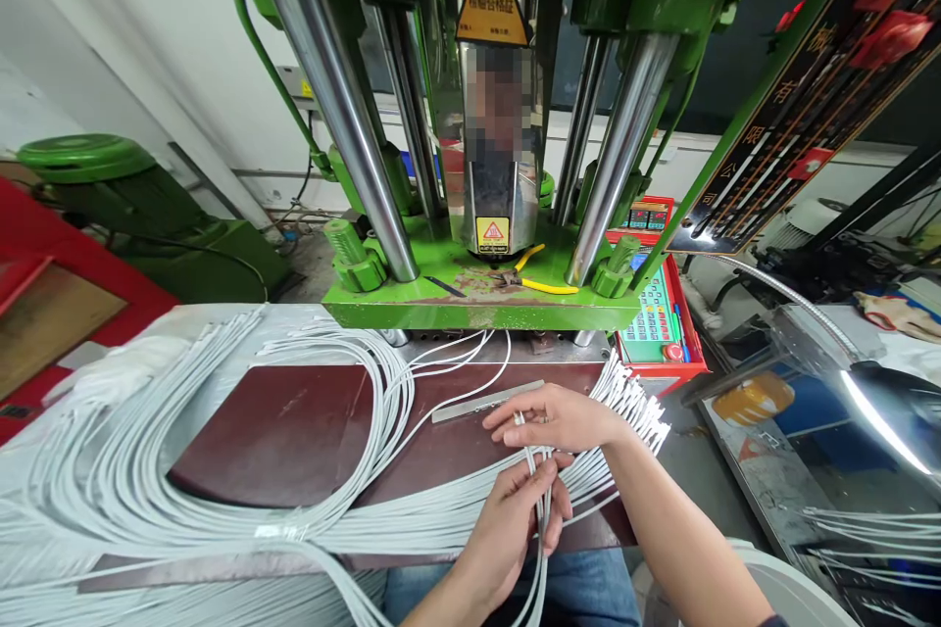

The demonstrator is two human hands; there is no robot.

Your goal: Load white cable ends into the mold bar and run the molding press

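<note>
- Left hand (507, 527) clamping its fingers around a few thin white cables (540, 580), near centre.
- Right hand (573, 415) hovering at the cable tips (520, 419), just far of left hand; fingers curling, can't tell if pinching.
- Cable bundle (412, 531) lying across brown board (275, 426).
- Cables probably handling light, bendy, springy; best holding close below tips.

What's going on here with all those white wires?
Someone's left hand holds a few wires in front of a green machine. The right hand is up by their tips. A big bundle of wires lies across a brown board, and yellow-handled pliers rest on the machine.
</note>
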